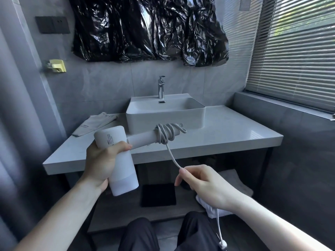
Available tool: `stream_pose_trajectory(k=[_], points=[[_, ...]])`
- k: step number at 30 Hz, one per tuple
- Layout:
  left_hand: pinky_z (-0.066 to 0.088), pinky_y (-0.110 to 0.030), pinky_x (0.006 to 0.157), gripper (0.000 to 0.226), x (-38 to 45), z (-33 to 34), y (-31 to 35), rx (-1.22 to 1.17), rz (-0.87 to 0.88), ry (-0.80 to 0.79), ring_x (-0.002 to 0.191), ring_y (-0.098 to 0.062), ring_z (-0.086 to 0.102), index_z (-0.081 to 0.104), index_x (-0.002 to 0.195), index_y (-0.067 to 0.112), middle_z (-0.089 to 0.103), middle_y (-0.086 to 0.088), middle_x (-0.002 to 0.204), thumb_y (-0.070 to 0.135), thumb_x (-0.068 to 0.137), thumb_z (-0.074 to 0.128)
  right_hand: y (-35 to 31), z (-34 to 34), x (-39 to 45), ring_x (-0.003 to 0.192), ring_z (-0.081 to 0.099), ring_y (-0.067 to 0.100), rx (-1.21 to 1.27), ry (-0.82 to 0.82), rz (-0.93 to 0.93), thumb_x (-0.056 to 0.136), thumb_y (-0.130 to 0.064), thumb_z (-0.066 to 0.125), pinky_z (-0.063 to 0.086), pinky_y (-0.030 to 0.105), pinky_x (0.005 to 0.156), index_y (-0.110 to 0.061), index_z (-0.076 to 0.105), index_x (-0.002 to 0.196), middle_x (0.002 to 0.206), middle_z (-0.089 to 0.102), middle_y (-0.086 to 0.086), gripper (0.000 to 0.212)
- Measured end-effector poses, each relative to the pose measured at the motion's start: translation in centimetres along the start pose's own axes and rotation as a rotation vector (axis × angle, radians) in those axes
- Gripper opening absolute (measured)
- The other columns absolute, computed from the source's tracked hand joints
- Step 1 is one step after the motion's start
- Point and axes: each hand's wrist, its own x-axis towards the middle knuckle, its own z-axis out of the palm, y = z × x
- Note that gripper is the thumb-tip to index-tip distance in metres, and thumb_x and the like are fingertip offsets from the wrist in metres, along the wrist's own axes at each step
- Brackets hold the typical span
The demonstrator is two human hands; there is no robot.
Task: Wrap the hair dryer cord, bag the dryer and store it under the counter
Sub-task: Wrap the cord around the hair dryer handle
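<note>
Your left hand [101,163] is wrapped around the barrel of the white hair dryer [117,160], fingers [125,146] curled over its upper side, holding it in the air in front of the grey surface [226,131] with the handle pointing away toward the white basin [165,115]. Several loops of the pale cord [167,133] are wound loosely around the far end of the handle, some standing off it. From those loops one strand drops down to your right hand [201,183], whose fingers [183,175] pinch it between thumb and forefinger. The rest of the cord emerges below your right wrist and hangs down to the plug [223,244] near your knee. A grey fabric pouch [94,124] lies flat on the surface to the left of the basin. Under the surface a lower shelf [126,207] holds a black square mat [158,195].
</note>
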Motion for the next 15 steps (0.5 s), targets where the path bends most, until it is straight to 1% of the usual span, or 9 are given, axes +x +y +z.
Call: stream_pose_trajectory(k=[2, 4, 5, 7, 9, 10, 11, 13, 15], points=[[0.056, -0.04, 0.067, 0.031, 0.2, -0.2, -0.3, 0.024, 0.003, 0.016, 0.072, -0.025, 0.067, 0.073, 0.087, 0.014, 0.073, -0.001, 0.076, 0.016, 0.058, 0.084, -0.5, -0.5, -0.3, 0.058, 0.035, 0.014, -0.008, 0.032, -0.04, 0.111, -0.052, 0.047, 0.031, 0.029, 0.058, -0.023, 0.076, 0.084, 0.065, 0.041, 0.012, 0.049], [0.056, -0.034, 0.061, 0.031, 0.3, -0.4, -0.8, 0.056, 0.01, 0.025, 0.069, -0.022, 0.068, 0.073, 0.086, 0.014, 0.074, 0.003, 0.072, 0.017, 0.057, 0.084, -1.1, -1.0, -0.5, 0.055, 0.039, 0.013, 0.007, 0.073, -0.074, 0.11, -0.052, 0.05, 0.032, 0.028, 0.056, -0.021, 0.075, 0.081, 0.07, 0.054, 0.026, 0.049], [0.056, -0.033, 0.059, 0.032, 0.4, -0.5, -1.0, 0.072, 0.011, 0.028, 0.068, -0.022, 0.068, 0.073, 0.086, 0.013, 0.074, 0.003, 0.072, 0.017, 0.056, 0.084, -1.2, -1.3, -0.5, 0.056, 0.044, 0.016, 0.011, 0.09, -0.087, 0.11, -0.053, 0.051, 0.035, 0.032, 0.058, -0.021, 0.074, 0.08, 0.075, 0.061, 0.031, 0.049], [0.057, -0.034, 0.058, 0.039, 0.5, -0.7, -1.5, 0.103, 0.015, 0.029, 0.069, -0.023, 0.067, 0.072, 0.091, 0.01, 0.072, 0.0, 0.075, 0.018, 0.056, 0.085, -1.6, -1.7, -0.5, 0.06, 0.054, 0.032, 0.004, 0.111, -0.111, 0.109, -0.054, 0.052, 0.044, 0.044, 0.062, -0.021, 0.072, 0.079, 0.08, 0.066, 0.033, 0.049], [0.058, -0.036, 0.059, 0.042, 0.5, -0.7, -2.0, 0.14, 0.022, 0.012, 0.069, -0.024, 0.068, 0.071, 0.093, 0.009, 0.072, 0.001, 0.073, 0.018, 0.055, 0.086, -2.0, -2.1, -0.3, 0.066, 0.063, 0.043, 0.007, 0.117, -0.135, 0.108, -0.053, 0.054, 0.052, 0.054, 0.068, -0.021, 0.07, 0.077, 0.078, 0.066, 0.033, 0.047], [0.058, -0.036, 0.059, 0.042, 0.4, -0.6, -2.1, 0.166, 0.035, -0.001, 0.068, -0.024, 0.069, 0.071, 0.092, 0.009, 0.073, 0.003, 0.07, 0.018, 0.054, 0.087, -2.2, -2.3, -0.1, 0.066, 0.062, 0.043, 0.006, 0.123, -0.149, 0.108, -0.05, 0.055, 0.052, 0.054, 0.067, -0.021, 0.069, 0.075, 0.075, 0.064, 0.032, 0.046], [0.059, -0.037, 0.059, 0.042, 0.3, -0.6, -2.2, 0.199, 0.053, -0.016, 0.068, -0.024, 0.07, 0.07, 0.092, 0.01, 0.074, 0.004, 0.069, 0.018, 0.054, 0.087, -2.4, -2.5, 0.1, 0.06, 0.057, 0.039, -0.009, 0.132, -0.165, 0.108, -0.046, 0.058, 0.049, 0.049, 0.063, -0.02, 0.069, 0.074, 0.071, 0.061, 0.029, 0.044], [0.06, -0.042, 0.063, 0.043, 0.2, -0.6, -2.5, 0.285, 0.093, -0.061, 0.069, -0.026, 0.072, 0.07, 0.091, 0.009, 0.077, -0.003, 0.073, 0.018, 0.053, 0.089, -2.8, -3.1, 0.6, 0.054, 0.042, 0.015, -0.063, 0.168, -0.179, 0.107, -0.036, 0.063, 0.037, 0.036, 0.058, -0.014, 0.069, 0.075, 0.064, 0.053, 0.021, 0.039], [0.061, -0.049, 0.067, 0.048, 0.1, -0.6, -2.6, 0.362, 0.129, -0.123, 0.073, -0.034, 0.074, 0.07, 0.092, 0.008, 0.079, -0.014, 0.081, 0.021, 0.05, 0.091, -3.2, -3.7, 1.1, 0.056, 0.038, 0.009, -0.081, 0.2, -0.179, 0.105, -0.027, 0.065, 0.033, 0.031, 0.056, -0.01, 0.069, 0.079, 0.063, 0.054, 0.017, 0.031]])
